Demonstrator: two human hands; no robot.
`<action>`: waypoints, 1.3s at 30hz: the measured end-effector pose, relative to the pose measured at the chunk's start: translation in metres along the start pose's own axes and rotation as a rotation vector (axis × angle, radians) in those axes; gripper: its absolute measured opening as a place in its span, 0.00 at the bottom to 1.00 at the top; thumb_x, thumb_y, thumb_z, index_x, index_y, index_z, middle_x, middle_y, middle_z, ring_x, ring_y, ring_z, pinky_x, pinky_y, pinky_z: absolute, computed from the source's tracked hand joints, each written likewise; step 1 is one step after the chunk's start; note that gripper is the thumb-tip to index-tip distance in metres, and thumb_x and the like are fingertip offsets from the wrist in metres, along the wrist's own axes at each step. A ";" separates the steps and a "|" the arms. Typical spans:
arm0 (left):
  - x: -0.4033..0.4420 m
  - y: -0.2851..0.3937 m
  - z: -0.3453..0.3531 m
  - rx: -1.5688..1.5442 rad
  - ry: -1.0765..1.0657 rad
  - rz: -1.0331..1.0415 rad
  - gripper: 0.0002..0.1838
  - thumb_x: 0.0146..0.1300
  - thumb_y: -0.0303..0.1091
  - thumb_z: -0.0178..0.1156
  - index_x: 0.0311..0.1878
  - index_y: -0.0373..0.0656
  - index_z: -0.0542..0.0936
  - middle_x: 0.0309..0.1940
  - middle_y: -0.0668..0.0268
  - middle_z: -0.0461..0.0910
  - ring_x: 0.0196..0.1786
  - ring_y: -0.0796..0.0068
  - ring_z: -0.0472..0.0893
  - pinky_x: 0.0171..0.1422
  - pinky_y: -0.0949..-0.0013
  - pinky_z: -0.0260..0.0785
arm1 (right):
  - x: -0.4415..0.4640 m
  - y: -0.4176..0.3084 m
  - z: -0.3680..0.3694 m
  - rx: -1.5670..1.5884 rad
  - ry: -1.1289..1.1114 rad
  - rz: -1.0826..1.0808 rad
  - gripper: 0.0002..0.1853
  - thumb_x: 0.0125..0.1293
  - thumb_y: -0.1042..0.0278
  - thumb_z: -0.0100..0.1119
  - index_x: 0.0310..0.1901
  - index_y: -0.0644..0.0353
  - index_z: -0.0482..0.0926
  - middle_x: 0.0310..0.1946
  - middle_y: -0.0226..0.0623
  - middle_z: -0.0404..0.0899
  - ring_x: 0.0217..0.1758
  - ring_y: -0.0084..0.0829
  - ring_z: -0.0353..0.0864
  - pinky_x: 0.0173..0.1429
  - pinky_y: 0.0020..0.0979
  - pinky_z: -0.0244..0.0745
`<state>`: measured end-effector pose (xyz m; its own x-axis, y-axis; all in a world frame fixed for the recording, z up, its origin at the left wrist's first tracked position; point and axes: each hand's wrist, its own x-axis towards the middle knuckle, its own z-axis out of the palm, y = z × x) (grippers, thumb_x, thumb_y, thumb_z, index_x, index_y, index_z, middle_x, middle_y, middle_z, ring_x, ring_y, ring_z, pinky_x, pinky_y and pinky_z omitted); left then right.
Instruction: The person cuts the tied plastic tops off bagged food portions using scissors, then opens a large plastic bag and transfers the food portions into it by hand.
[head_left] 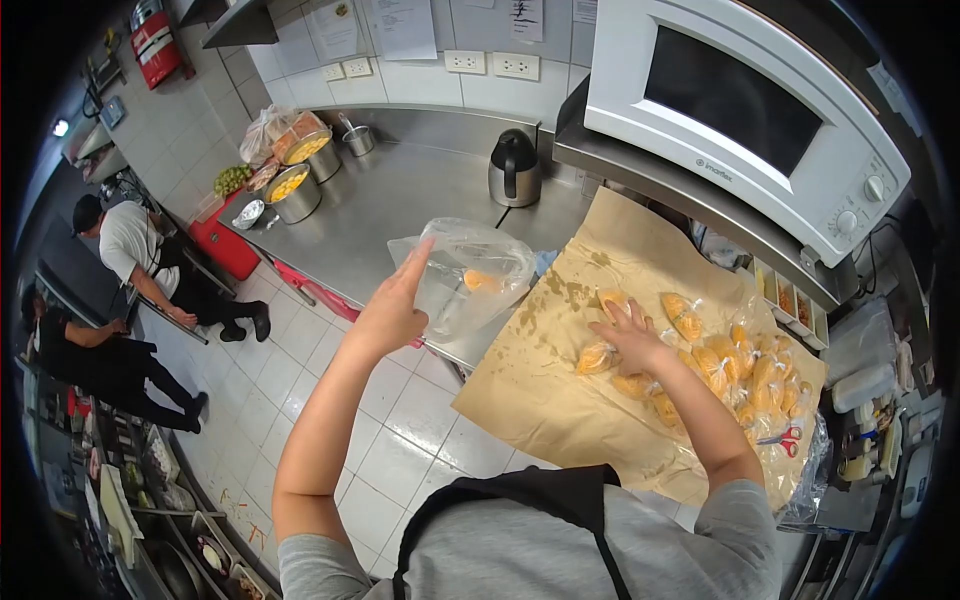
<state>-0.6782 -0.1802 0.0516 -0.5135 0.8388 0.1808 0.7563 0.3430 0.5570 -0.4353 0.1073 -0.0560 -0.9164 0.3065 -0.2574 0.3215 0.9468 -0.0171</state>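
My left hand (398,312) is at the near-left edge of a large clear plastic bag (450,312) on the steel counter. Its index finger stretches up along the bag's rim, while the other fingers look curled at the plastic. A single orange-yellow packet (482,281) lies inside the bag. Over the brown paper (530,370), my right hand (632,342) rests with fingers spread among small knotted bags of orange-yellow food. One such packet (596,358) lies beside its thumb, and another packet (682,316) sits further right. Several more packets (765,380) are heaped to the right.
Red-handled scissors (790,441) lie by the heap. A steel jug (515,170) stands at the back, below and left of a white microwave (745,110). Metal pots (297,204) of yellow food are at the counter's far left. Two people (140,245) are at left.
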 end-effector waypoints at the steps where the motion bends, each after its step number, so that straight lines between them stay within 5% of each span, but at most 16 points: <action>1: -0.002 -0.002 0.001 0.008 0.013 0.018 0.50 0.39 0.15 0.50 0.71 0.51 0.48 0.63 0.47 0.63 0.32 0.61 0.80 0.39 0.66 0.74 | 0.005 0.005 0.003 0.031 -0.001 -0.006 0.40 0.39 0.72 0.66 0.60 0.42 0.67 0.70 0.39 0.45 0.72 0.55 0.41 0.69 0.56 0.48; 3: -0.002 -0.002 -0.003 -0.023 -0.005 -0.001 0.50 0.39 0.15 0.50 0.71 0.51 0.48 0.64 0.47 0.61 0.37 0.60 0.77 0.42 0.66 0.73 | 0.018 0.012 0.004 0.093 -0.001 -0.018 0.41 0.37 0.69 0.68 0.60 0.41 0.68 0.70 0.39 0.42 0.72 0.59 0.36 0.69 0.63 0.43; 7: 0.005 -0.006 -0.018 -0.096 -0.071 -0.083 0.49 0.39 0.15 0.51 0.71 0.47 0.48 0.66 0.45 0.56 0.66 0.51 0.61 0.60 0.63 0.66 | 0.052 0.029 -0.001 0.200 0.012 0.044 0.34 0.34 0.67 0.70 0.52 0.46 0.75 0.65 0.39 0.53 0.68 0.55 0.48 0.66 0.51 0.55; 12: 0.019 -0.020 -0.048 -0.277 -0.173 -0.197 0.49 0.40 0.17 0.52 0.71 0.48 0.47 0.63 0.44 0.60 0.52 0.53 0.76 0.53 0.62 0.70 | 0.085 0.057 0.029 0.297 0.330 0.073 0.26 0.34 0.66 0.70 0.42 0.52 0.77 0.49 0.38 0.71 0.53 0.46 0.68 0.52 0.39 0.70; 15: 0.029 -0.050 -0.051 -0.262 -0.118 -0.089 0.50 0.41 0.18 0.52 0.71 0.50 0.47 0.53 0.47 0.72 0.34 0.62 0.81 0.43 0.65 0.74 | 0.092 0.070 0.033 0.629 0.529 0.088 0.24 0.36 0.67 0.73 0.39 0.56 0.75 0.38 0.33 0.75 0.43 0.34 0.75 0.45 0.33 0.74; 18: 0.042 -0.072 -0.058 -0.280 -0.195 -0.072 0.50 0.40 0.19 0.53 0.71 0.47 0.46 0.60 0.43 0.65 0.38 0.60 0.81 0.48 0.63 0.72 | 0.077 0.022 -0.031 1.202 0.498 0.171 0.20 0.45 0.65 0.70 0.41 0.56 0.73 0.37 0.30 0.76 0.38 0.29 0.77 0.42 0.27 0.75; 21: 0.056 -0.078 -0.065 -0.302 -0.279 -0.127 0.50 0.40 0.19 0.53 0.71 0.46 0.46 0.58 0.43 0.67 0.36 0.61 0.80 0.47 0.64 0.71 | 0.100 -0.025 -0.070 1.914 0.704 -0.164 0.27 0.46 0.72 0.69 0.49 0.58 0.70 0.44 0.30 0.74 0.45 0.24 0.75 0.49 0.27 0.73; 23: 0.065 -0.084 -0.066 -0.380 -0.288 -0.101 0.50 0.41 0.19 0.53 0.71 0.45 0.45 0.56 0.44 0.69 0.36 0.61 0.80 0.46 0.64 0.71 | 0.118 -0.080 -0.107 1.919 0.703 -0.397 0.27 0.46 0.75 0.68 0.51 0.57 0.69 0.44 0.30 0.74 0.48 0.24 0.74 0.52 0.27 0.72; 27: 0.082 -0.111 -0.061 -0.454 -0.271 0.033 0.50 0.41 0.20 0.54 0.71 0.45 0.44 0.55 0.44 0.69 0.35 0.61 0.79 0.44 0.65 0.71 | 0.190 -0.156 -0.114 1.445 0.446 -0.301 0.30 0.46 0.70 0.69 0.53 0.61 0.69 0.46 0.36 0.74 0.51 0.31 0.74 0.54 0.29 0.71; 29: 0.090 -0.119 -0.064 -0.407 -0.327 -0.009 0.51 0.41 0.19 0.53 0.72 0.45 0.44 0.57 0.44 0.68 0.36 0.61 0.79 0.43 0.66 0.72 | 0.212 -0.175 -0.103 0.650 0.378 -0.172 0.33 0.49 0.64 0.69 0.56 0.64 0.66 0.49 0.44 0.74 0.53 0.37 0.75 0.55 0.32 0.72; 35: 0.099 -0.128 -0.059 -0.494 -0.370 -0.042 0.50 0.41 0.18 0.53 0.72 0.46 0.44 0.63 0.48 0.63 0.41 0.62 0.80 0.42 0.68 0.74 | 0.155 -0.149 -0.107 1.046 0.326 -0.091 0.33 0.55 0.54 0.65 0.57 0.66 0.68 0.50 0.48 0.75 0.52 0.37 0.76 0.53 0.33 0.73; 39: 0.103 -0.147 -0.057 -0.588 -0.328 0.034 0.50 0.42 0.14 0.51 0.72 0.46 0.45 0.67 0.52 0.58 0.47 0.67 0.78 0.37 0.70 0.76 | 0.065 -0.073 -0.065 0.860 0.409 0.364 0.33 0.53 0.53 0.66 0.58 0.61 0.68 0.51 0.48 0.73 0.56 0.41 0.72 0.56 0.39 0.71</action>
<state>-0.8654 -0.1679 0.0345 -0.2735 0.9619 0.0025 0.3758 0.1045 0.9208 -0.5340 0.0641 -0.0086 -0.6880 0.7247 -0.0387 0.5122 0.4472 -0.7332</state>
